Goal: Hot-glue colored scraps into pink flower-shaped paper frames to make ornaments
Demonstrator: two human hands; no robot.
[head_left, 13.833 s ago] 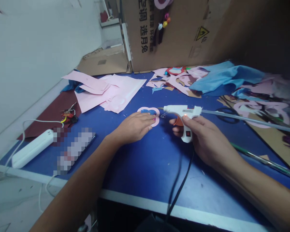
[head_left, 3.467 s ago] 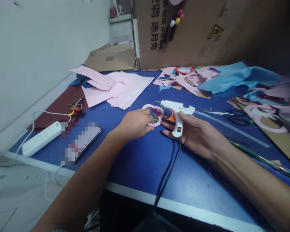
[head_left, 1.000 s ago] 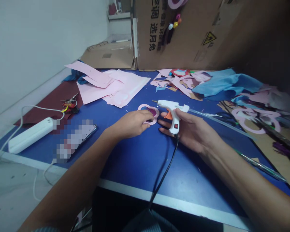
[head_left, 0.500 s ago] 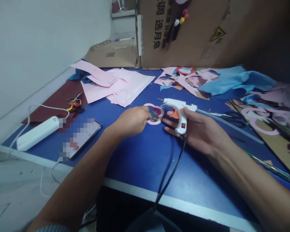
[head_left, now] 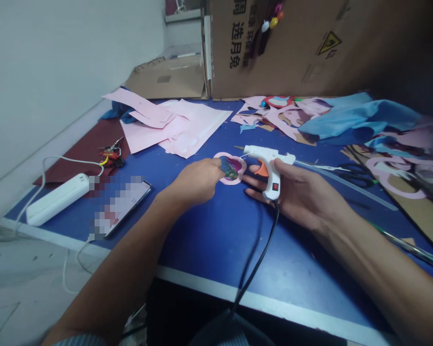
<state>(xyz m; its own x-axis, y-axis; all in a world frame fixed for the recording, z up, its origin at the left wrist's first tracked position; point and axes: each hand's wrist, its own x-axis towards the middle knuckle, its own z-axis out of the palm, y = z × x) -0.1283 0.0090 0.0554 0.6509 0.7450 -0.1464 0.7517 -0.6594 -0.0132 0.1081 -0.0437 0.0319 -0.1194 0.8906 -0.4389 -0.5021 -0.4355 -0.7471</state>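
"How is the person dressed?"
"Left hand (head_left: 197, 180) and right hand (head_left: 305, 192) bare, and the left sleeve (head_left: 80, 340) finely striped in grey-blue"
"And the lap?"
"A dark garment (head_left: 234, 337), faintly striped, its details blurred"

Two hands (head_left: 198, 182) (head_left: 305, 194), one glue gun (head_left: 265, 153), one phone (head_left: 130, 206), one pair of scissors (head_left: 341, 168)

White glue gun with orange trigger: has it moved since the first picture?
Yes, the glue gun has shifted left, judged against the large, flat, pale-pink paper sheet.
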